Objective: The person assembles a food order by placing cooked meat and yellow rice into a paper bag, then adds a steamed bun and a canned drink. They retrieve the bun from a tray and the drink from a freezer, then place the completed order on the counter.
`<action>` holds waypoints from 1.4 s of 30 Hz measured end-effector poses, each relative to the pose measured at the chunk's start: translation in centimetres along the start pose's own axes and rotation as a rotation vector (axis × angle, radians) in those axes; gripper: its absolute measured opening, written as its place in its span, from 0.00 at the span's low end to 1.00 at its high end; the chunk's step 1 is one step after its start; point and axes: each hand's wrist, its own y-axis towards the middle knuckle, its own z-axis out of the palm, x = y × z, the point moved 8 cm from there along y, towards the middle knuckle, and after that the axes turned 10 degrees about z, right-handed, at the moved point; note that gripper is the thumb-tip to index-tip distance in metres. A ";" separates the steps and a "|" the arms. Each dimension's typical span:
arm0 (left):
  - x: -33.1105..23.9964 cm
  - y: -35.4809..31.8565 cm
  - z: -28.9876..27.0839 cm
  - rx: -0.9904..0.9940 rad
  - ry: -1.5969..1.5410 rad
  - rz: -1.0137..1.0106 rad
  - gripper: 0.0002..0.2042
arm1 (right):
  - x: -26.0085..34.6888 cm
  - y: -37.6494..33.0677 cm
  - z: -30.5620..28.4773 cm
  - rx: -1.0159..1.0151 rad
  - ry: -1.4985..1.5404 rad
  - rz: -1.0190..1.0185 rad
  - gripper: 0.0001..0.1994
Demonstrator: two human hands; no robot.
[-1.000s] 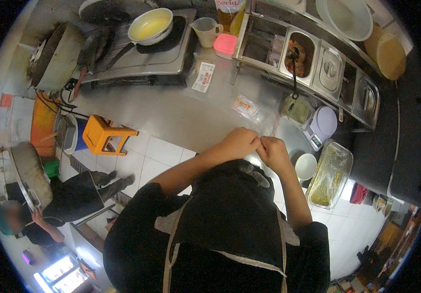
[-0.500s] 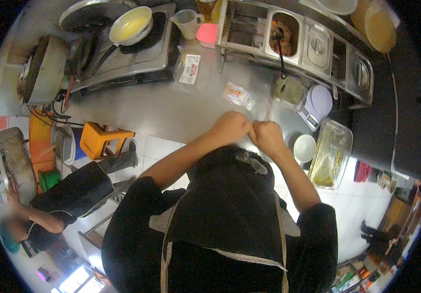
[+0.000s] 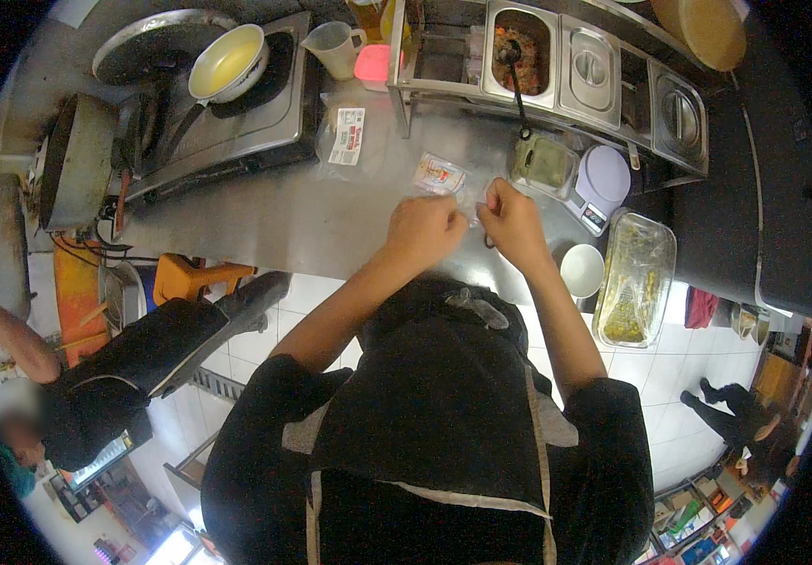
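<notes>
Above the front edge of the steel counter (image 3: 265,221), my left hand (image 3: 425,229) is closed, its fingers curled inward. My right hand (image 3: 511,224), a short way to its right, is closed too, thumb side toward the left one. A bit of clear plastic (image 3: 471,205) shows in the gap between them; what the fingers grip is hidden. A small dark loop shows just under the right hand. Just beyond the hands lies a printed packet (image 3: 439,175). A lidded green container (image 3: 544,164) and a white kitchen scale (image 3: 604,184) stand past my right hand.
On the left, a pan of yellow liquid (image 3: 228,64) sits on a stove (image 3: 269,113). Steel food bins (image 3: 590,75), one holding a black ladle (image 3: 519,94), line the back right. A white bowl (image 3: 582,270) and wrapped glass dish (image 3: 637,282) stand right. A co-worker (image 3: 133,353) is at left.
My hands, touching before, are now a little apart, with the right one turned more upright. The whole view has shifted slightly. At left, the co-worker has moved and reaches an arm farther out.
</notes>
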 end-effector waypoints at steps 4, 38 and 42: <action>-2.4 0.2 -2.2 -0.252 0.056 0.379 0.33 | -0.9 0.5 1.1 0.208 0.352 0.181 0.16; 2.0 12.8 -6.0 -0.491 -0.459 0.258 0.21 | 14.0 16.4 -11.4 -0.194 -1.161 -0.186 0.07; 2.1 13.8 -5.2 -0.457 -0.494 0.251 0.19 | 12.9 17.0 -13.5 -0.187 -0.912 -0.097 0.10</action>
